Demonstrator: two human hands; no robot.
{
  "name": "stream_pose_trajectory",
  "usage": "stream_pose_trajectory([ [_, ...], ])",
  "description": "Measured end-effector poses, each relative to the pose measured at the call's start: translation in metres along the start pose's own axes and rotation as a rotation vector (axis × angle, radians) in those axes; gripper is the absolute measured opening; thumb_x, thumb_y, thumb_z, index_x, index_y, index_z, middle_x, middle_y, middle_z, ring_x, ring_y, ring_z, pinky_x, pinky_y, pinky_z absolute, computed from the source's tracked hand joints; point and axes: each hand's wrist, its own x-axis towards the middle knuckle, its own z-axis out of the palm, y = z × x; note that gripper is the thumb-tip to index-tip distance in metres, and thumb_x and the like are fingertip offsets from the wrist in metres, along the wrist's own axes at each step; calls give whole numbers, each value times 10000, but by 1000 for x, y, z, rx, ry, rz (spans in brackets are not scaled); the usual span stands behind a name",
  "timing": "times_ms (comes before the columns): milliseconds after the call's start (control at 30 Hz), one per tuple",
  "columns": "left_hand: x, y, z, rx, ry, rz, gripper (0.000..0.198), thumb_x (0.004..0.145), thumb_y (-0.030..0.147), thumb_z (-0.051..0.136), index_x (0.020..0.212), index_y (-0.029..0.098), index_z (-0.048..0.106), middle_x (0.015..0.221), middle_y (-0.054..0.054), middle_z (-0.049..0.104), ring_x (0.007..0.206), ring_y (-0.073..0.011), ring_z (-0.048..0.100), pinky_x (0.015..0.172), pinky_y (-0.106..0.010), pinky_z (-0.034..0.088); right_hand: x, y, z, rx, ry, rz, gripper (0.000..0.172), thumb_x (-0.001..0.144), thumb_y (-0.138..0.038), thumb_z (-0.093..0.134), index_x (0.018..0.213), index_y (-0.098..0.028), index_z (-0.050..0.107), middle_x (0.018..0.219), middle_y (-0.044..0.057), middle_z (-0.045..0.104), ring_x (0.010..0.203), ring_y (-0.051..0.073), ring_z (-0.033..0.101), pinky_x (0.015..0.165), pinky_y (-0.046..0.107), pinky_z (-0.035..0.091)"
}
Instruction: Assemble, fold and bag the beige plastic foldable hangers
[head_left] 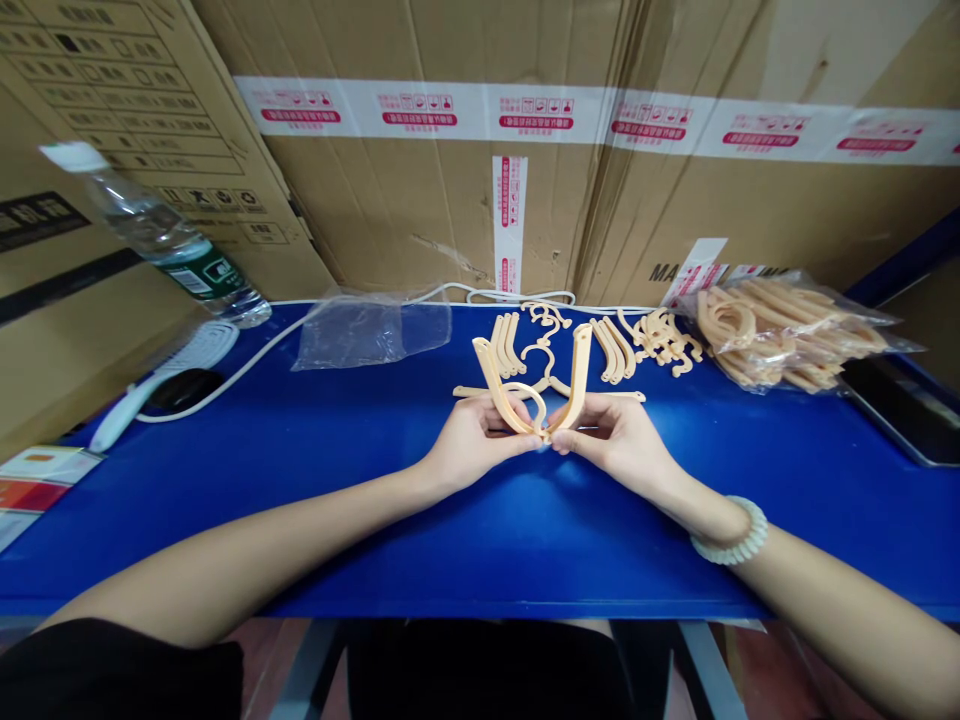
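Both hands are up over the middle of the blue table. The left hand and right hand each pinch the low joint of a peach plastic hanger between thumb and fingertips. The tips of the two hands nearly touch at the hanger's hinge point. Its two arms stand up in a V and the hook loop curls between them.

Risks, as I judge them:
- The grip is only at the joint. If the pinch loosens, the arms can spring or flop and the hanger drops onto the table.
- Squeezing both arms inward loads the hinge, so the thin plastic could whiten or crack there.
- Loose curved arms and a heap of small hooks lie just beyond the hands. A forward sweep of a wrist would scatter them.
- The water bottle leans tilted against the cardboard boxes at far left, above a white cable. It could roll if the table is bumped.

Containers:
- Far right, a clear bag is stuffed with the same peach parts and lies on its side. I can't tell whether its mouth is open.
- Far left of centre, a second clear bag lies flat and looks empty.
- The bottle is capped, but its fill level isn't readable.
- The boxes behind are taped shut, so their contents are hidden.
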Motion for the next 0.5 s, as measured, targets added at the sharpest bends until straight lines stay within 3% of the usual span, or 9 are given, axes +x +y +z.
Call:
stream_pose_trajectory([
  [367, 0, 4, 1, -14, 28, -24, 344, 628, 294, 910, 793, 148, 646, 811, -55, 775, 814, -246, 769, 827, -391, 626, 1, -4, 3, 61, 47, 57, 273, 685, -383, 835, 777, -169, 691, 692, 27, 715, 626, 166, 685, 661, 331, 605],
  [500, 3, 11, -6, -45, 109, -33, 360, 608, 264, 922, 815, 145, 653, 800, -44, 771, 790, -223, 761, 830, -375, 614, 6, -4, -10, 133, 81, 0, 319, 658, -393, 873, 804, -168, 699, 725, 19, 714, 592, 141, 648, 595, 298, 579],
])
